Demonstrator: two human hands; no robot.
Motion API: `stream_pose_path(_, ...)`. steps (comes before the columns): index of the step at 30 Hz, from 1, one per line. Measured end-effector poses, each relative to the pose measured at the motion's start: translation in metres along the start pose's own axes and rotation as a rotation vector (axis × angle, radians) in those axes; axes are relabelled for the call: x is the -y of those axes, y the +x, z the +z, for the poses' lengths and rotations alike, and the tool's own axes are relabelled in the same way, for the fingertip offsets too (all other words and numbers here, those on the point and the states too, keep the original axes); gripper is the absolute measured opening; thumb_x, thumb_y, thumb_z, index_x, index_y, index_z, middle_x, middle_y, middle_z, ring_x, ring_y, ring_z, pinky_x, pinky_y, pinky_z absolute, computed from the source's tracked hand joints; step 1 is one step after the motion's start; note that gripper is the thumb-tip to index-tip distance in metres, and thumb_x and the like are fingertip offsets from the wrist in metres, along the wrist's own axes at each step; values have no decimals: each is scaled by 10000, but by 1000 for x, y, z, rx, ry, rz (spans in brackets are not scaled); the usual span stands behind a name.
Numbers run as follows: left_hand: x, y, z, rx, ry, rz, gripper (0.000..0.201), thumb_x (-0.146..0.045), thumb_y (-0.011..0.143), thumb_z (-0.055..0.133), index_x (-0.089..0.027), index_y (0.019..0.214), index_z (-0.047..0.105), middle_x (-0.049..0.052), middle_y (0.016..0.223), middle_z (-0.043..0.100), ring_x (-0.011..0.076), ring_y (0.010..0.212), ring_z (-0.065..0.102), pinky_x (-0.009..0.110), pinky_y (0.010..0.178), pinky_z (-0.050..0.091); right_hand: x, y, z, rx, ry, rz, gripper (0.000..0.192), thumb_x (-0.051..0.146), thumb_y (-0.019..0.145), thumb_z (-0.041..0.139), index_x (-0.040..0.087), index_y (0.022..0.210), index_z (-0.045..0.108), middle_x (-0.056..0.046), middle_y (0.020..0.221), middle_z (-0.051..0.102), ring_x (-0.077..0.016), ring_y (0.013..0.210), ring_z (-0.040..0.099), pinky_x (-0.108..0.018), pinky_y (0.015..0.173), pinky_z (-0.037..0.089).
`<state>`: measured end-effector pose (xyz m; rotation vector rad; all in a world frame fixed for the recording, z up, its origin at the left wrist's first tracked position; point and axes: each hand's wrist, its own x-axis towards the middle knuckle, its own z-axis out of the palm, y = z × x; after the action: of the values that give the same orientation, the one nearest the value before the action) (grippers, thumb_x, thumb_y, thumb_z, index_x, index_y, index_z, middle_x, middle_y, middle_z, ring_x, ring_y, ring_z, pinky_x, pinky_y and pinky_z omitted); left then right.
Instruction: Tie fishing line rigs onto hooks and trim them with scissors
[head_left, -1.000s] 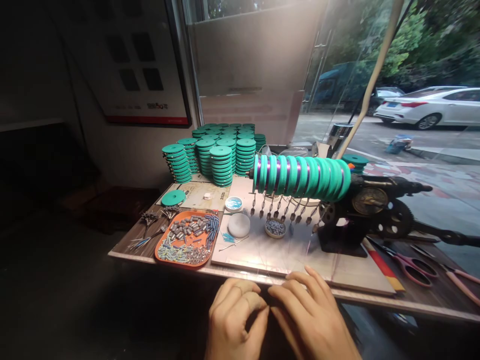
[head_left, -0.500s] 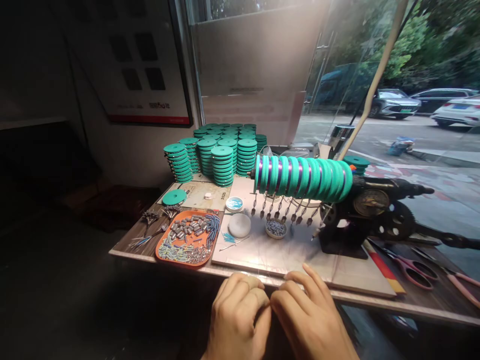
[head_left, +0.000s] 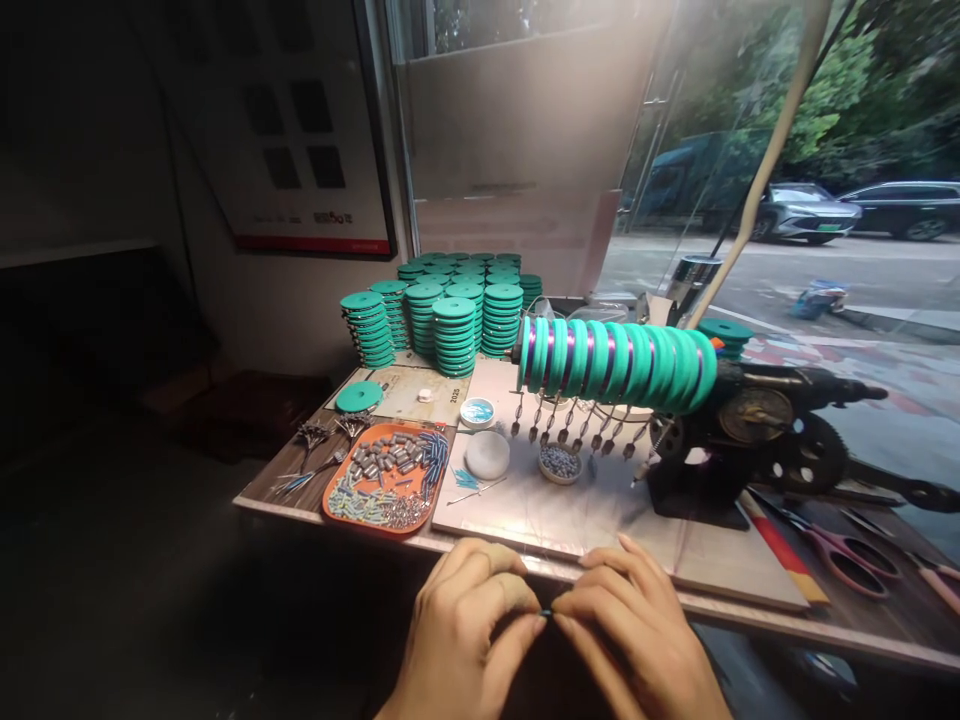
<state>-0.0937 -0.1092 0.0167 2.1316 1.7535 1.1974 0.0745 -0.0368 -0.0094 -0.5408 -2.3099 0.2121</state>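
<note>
My left hand [head_left: 471,622] is closed in a pinch just off the table's front edge. Its thumb and forefinger grip one end of a small dark bluish piece [head_left: 546,612], too small to name exactly. At the other end, the fingertips of my right hand [head_left: 634,618] pinch it too, with the fingertips almost meeting. Beyond the hands lies a pale board [head_left: 525,520], with a small bowl of grey beads [head_left: 560,462] on it. Above the board, a row of green foam spools [head_left: 615,365] wound with purple line sits on a black winding machine [head_left: 757,415]; weights and swivels dangle below.
On the left, an orange tray [head_left: 330,510] holds sinkers, tubes and small metal parts. Stacked green spools [head_left: 454,340] stand behind it. A white round lid [head_left: 487,456] and a cup of blue bits [head_left: 477,412] lie nearby. Scissors [head_left: 847,565] are at the right.
My fingertips have drawn slightly apart, and the small dark piece now shows between them. The whole view has shifted, so the table and machine appear a little further right.
</note>
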Motion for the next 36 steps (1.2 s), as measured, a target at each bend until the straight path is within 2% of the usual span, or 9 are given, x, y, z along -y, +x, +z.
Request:
stream_pose_path(5, -1, 2, 1, -7, 19, 9, 116, -80, 723, 589, -189, 745, 622, 48, 810, 640, 196, 781, 596, 304, 643, 505, -1, 1, 0, 13, -9, 0, 138, 114, 781, 542, 238, 837, 565, 43, 745, 614, -157, 847, 558, -332, 955, 314)
stream_pose_path(10, -4, 5, -4, 104, 11, -61, 138, -141, 722, 629, -207, 843, 639, 44, 896, 644, 205, 841, 590, 327, 711, 504, 0, 0, 1, -9, -10, 6, 137, 117, 808, 506, 229, 850, 573, 37, 758, 619, -163, 860, 540, -336, 993, 237)
stream_pose_path(12, -5, 7, -5, 153, 31, -73, 96, -146, 752, 598, -210, 808, 641, 38, 897, 642, 206, 842, 586, 335, 713, 497, 4, 1, 6, -82, -5, 26, 156, 147, 852, 453, 223, 808, 583, 27, 720, 611, -170, 863, 521, -358, 996, 222)
stream_pose_path(16, -7, 10, -5, 227, 64, -86, 94, -117, 763, 573, -201, 745, 613, 24, 895, 635, 197, 842, 576, 328, 709, 481, 12, 3, 16, -255, 27, 90, 353, 195, 922, 303, 201, 697, 574, -4, 631, 576, -184, 841, 495, -414, 967, 254)
stream_pose_path(23, -4, 11, -3, 238, 42, -107, 94, -114, 760, 578, -202, 730, 590, 2, 894, 626, 175, 851, 561, 300, 721, 455, 12, 3, 20, -220, 31, 74, 357, 202, 925, 292, 191, 686, 557, -11, 632, 551, -181, 829, 480, -410, 961, 261)
stream_pose_path(36, -4, 12, 0, 177, -45, -116, 147, -43, 704, 608, -186, 688, 581, 2, 840, 634, 165, 824, 562, 280, 705, 438, 13, 3, 22, -196, 74, 106, 276, 190, 904, 341, 203, 711, 538, 5, 645, 547, -173, 798, 488, -403, 955, 267)
